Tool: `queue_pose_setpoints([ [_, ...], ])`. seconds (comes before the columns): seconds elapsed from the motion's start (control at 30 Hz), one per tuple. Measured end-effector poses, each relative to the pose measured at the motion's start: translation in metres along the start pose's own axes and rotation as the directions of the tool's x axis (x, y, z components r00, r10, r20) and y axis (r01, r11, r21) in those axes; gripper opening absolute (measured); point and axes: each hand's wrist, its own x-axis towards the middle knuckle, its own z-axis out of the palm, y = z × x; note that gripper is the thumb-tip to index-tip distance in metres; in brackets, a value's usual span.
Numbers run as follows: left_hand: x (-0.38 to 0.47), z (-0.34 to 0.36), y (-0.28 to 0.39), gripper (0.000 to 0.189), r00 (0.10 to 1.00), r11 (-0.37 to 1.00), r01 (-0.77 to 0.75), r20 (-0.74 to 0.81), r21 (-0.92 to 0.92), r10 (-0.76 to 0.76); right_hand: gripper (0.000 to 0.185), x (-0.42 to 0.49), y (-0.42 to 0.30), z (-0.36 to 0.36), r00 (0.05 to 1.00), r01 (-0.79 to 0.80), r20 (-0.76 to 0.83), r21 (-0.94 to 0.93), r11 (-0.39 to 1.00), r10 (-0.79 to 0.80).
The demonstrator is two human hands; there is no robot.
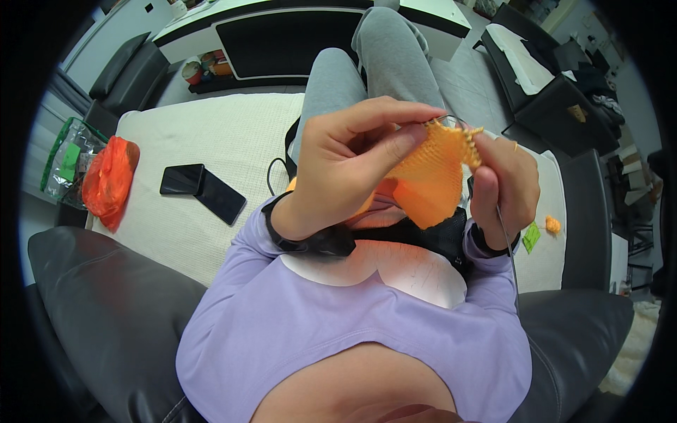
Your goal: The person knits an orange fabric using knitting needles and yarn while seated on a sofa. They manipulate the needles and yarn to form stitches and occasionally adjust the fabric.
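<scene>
A piece of orange knitting (431,174) hangs between my two hands, above my lap. My left hand (349,153) pinches its upper edge between thumb and forefinger, where stitches sit on a thin knitting needle (449,117). On the other side, my right hand (508,180) grips the right edge, where stitches are bunched close to the fingertips. A strand of orange yarn (515,146) crosses my right forefinger. Out of the right hand a thin dark needle or cable (511,254) runs down past the wrist. More orange material shows behind my left wrist, partly hidden.
Two dark phones (182,180) overlap on the cream sofa cover (254,121). Left of them lie a red plastic bag (110,182) and a clear bag with green trim (69,158). At right are a small orange yarn ball (552,224) and a green label (530,237).
</scene>
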Motion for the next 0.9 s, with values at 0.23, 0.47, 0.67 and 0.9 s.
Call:
queue_pose_setpoints([
  [0.23,0.0005,-0.0002,-0.0006,0.017,0.995,0.998,-0.033,-0.093,0.054,0.038,0.036,0.0012,-0.0019,-0.0026,0.981,-0.035,0.195,0.153,0.988,0.004],
  [0.47,-0.0012,0.0024,-0.0014,0.015,0.989,1.0,-0.015,-0.145,-0.01,0.014,0.048,0.0016,-0.0026,-0.0043,0.975,-0.026,0.222,0.138,0.99,-0.006],
  [0.67,-0.002,0.0047,-0.0027,0.013,0.979,0.999,-0.051,-0.197,0.013,0.053,0.048,0.0026,-0.0058,-0.0044,0.978,-0.035,0.209,0.093,0.995,0.015],
  [0.9,-0.0028,0.0063,-0.0038,0.013,0.978,0.998,-0.069,-0.196,-0.007,0.066,0.047,0.0023,-0.0094,-0.0082,0.968,-0.065,0.246,0.094,0.993,0.04],
])
